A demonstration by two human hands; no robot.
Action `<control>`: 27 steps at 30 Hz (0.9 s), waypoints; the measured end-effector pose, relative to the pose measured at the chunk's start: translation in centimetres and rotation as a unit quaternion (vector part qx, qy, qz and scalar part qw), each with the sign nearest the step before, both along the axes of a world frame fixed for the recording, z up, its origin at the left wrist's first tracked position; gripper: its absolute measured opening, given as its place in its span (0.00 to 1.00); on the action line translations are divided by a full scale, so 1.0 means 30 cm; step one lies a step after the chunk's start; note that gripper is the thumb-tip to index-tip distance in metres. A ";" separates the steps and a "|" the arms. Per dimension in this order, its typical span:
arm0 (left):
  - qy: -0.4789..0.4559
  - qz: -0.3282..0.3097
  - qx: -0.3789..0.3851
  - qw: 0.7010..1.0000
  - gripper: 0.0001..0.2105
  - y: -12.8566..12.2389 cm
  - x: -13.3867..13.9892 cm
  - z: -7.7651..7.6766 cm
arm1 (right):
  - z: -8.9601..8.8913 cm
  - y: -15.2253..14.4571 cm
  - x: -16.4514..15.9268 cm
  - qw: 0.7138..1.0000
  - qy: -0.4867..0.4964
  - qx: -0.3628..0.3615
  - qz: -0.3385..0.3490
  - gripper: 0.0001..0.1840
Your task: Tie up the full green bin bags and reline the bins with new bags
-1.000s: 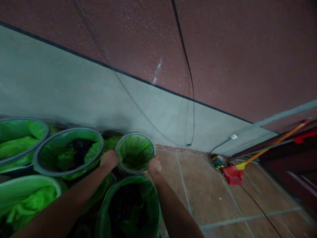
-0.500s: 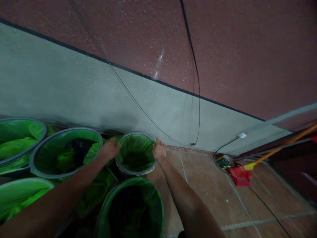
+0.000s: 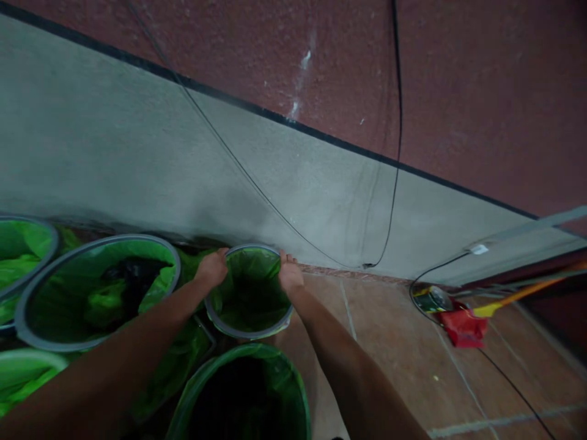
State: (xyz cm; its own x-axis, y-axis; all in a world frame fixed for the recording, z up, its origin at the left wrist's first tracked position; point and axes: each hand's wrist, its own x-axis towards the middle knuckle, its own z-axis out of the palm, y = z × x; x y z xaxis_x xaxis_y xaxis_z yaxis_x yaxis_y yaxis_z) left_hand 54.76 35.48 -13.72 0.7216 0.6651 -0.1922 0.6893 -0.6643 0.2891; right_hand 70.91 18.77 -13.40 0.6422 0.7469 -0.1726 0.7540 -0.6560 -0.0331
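head view: we stretch both forearms [image 3: 358,360] forward and inward to the small gray-rimmed trash bin [image 3: 247,334], which stands on the tiled floor [image 3: 389,342] beside the gray lower wall [image 3: 137,153]. our left hand [image 3: 212,269] closes narrowly on the bin's far left rim, knuckles up; our right hand [image 3: 290,274] grips the bin's far right rim, fingers bent over the edge. we cannot tell whether either hand also pinches the green liner [image 3: 257,269]. left of that bin sits a wider lined bin [image 3: 178,269] with a black bag [image 3: 137,275] inside, and nearer us than that bin stands a green-lined bin [image 3: 181,409].
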 end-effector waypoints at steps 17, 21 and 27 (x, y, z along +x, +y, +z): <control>-0.005 -0.043 0.042 0.998 0.36 -0.075 0.028 0.026 | 0.021 0.144 -0.093 0.986 0.025 0.089 0.139 0.37; -0.069 0.028 0.068 0.995 0.34 -0.069 -0.043 0.103 | 0.118 0.045 -0.099 0.980 0.010 0.193 0.041 0.37; -0.035 0.107 -0.034 0.993 0.25 -0.163 -0.307 0.138 | 0.043 -0.475 -0.244 0.909 0.123 0.216 -0.334 0.30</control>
State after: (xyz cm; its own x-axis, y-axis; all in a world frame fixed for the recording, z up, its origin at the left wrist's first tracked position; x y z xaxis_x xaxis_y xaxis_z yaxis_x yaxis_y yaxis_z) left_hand 45.57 30.59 -9.59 0.5778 0.7922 -0.1965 0.7894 -0.4813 0.3810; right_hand 63.59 4.53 -12.10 0.9588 0.2374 -0.1558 0.1277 -0.8505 -0.5103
